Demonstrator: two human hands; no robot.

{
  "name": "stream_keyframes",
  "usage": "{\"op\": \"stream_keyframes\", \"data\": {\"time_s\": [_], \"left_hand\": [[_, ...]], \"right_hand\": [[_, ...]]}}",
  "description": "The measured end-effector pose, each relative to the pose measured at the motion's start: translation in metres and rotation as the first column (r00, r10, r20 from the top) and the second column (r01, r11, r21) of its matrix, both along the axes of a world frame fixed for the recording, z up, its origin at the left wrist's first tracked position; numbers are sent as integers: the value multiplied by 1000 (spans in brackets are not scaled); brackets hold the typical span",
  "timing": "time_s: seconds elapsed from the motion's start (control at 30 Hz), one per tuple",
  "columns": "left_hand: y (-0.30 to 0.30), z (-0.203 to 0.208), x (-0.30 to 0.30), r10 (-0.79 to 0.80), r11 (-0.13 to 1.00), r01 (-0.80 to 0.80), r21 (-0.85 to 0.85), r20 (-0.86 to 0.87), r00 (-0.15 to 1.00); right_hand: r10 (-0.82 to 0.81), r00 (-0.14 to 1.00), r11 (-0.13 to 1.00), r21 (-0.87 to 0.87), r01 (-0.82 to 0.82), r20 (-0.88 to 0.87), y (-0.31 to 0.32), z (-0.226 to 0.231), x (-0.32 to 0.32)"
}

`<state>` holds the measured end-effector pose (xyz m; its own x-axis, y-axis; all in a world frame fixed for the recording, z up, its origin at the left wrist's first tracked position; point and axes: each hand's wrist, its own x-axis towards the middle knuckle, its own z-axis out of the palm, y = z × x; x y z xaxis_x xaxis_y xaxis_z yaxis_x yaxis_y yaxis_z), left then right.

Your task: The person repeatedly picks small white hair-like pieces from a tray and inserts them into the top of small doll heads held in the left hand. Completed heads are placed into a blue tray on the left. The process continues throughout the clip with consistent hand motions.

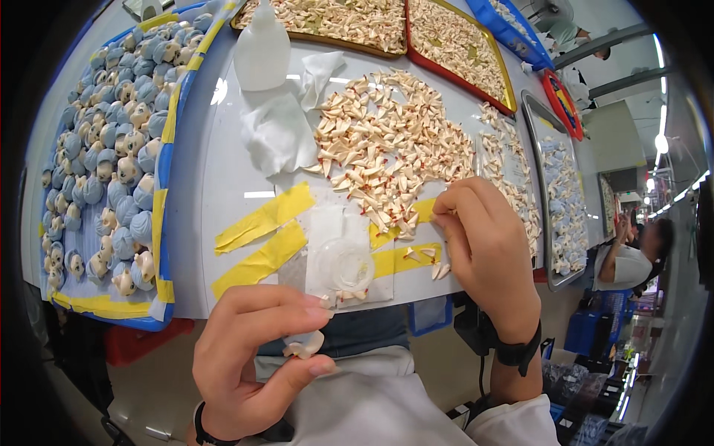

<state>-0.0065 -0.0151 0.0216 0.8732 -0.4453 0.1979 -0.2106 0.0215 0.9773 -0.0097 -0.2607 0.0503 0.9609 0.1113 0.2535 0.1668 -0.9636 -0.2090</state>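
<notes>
My left hand [260, 357] pinches a small pale figurine part [305, 344] between thumb and fingers, just off the table's near edge. Its far side is hidden by the fingers. My right hand [487, 249] is at the right side of a spread pile of small cream pieces with red tips [394, 141]. Its thumb and fingers are pressed together, and what they hold, if anything, is hidden. A few loose cream pieces [440, 270] lie beside it near yellow tape [401, 260]. A small clear round dish [348, 266] stands between my hands on a white pad.
On the left, a blue tray [165, 245] edged with yellow tape holds many blue-and-cream figurine heads. A white squeeze bottle [262, 52] and crumpled white cloth [275, 137] stand behind. Trays of cream pieces [407, 30] line the back; a metal tray [549, 256] stands right. A person [628, 260] sits beyond.
</notes>
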Motion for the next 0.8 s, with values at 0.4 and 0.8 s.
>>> {"op": "stream_keyframes", "data": {"time_s": [0.4, 0.8], "left_hand": [[0, -6, -8, 56, 988, -80, -135, -171, 984], [5, -10, -4, -37, 973, 2, -230, -151, 988]], "right_hand": [[-32, 999, 988, 152, 32, -1, 1, 2, -5], [-76, 997, 946, 316, 69, 11, 0, 7, -2]]}}
